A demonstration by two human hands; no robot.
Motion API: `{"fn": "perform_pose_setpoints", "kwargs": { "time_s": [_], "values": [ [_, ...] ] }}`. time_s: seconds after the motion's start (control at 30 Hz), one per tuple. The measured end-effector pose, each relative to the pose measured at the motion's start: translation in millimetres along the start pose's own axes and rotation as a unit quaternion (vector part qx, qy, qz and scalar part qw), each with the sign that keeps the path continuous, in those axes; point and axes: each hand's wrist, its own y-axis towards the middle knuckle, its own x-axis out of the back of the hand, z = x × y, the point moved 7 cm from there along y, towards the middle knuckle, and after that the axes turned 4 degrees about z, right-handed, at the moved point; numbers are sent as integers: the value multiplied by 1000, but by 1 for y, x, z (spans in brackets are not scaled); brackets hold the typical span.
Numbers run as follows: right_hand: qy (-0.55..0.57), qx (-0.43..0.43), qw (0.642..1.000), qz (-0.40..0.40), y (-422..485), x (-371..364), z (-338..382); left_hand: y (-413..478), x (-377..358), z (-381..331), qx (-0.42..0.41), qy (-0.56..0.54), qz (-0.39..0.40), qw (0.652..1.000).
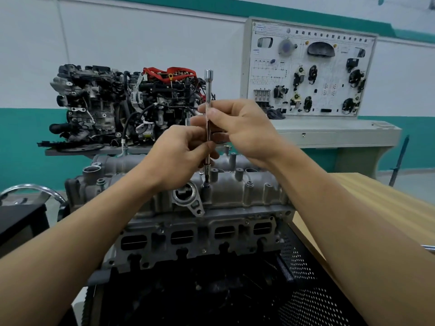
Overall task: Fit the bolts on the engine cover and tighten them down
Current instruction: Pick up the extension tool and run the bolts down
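We pinched the driver [208,90] upright on the bolt [206,185], left hand [181,156] low, right hand [242,128] higher; we judged plumb, light turns best.

Light: bright, even, diffuse.
Shadows: faint; the black mesh stand [306,290] is left dark.
Glare: highlights are seen on the extension bar [208,90].
Edges: bowed by wide-angle distortion.
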Motion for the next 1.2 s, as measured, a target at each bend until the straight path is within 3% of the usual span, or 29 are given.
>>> {"fn": "perform_pose_setpoints", "kwargs": {
  "time_s": [0.13,0.23,0.33,0.5,0.63,0.77,0.93,1.0,1.2],
  "values": [
    [0,35,998,-60,-1,4,-2,0,-1,1,-9,18,8,1000],
    [30,43,994,-100,-2,9,-3,-1,4,3,-18,7,-41,999],
    [33,36,996,-79,-1,5,-2,-3,8,3,-35,15,-90,995],
    [46,22,999,-13,-2,-6,-1,-1,1,2,-29,-29,-10,999],
    [15,46,994,-94,-2,6,-2,0,-2,3,-13,-10,1,1000],
    [26,26,987,-154,-4,19,-12,-3,7,6,-9,-12,-78,997],
    [24,16,999,-40,-4,2,-5,-2,2,5,-22,-2,-34,999],
    [30,17,999,-31,-5,-1,0,-2,3,5,-30,13,-36,999],
    [-21,35,989,-141,-7,13,0,-3,8,7,-15,17,-94,995]
  ]
}}
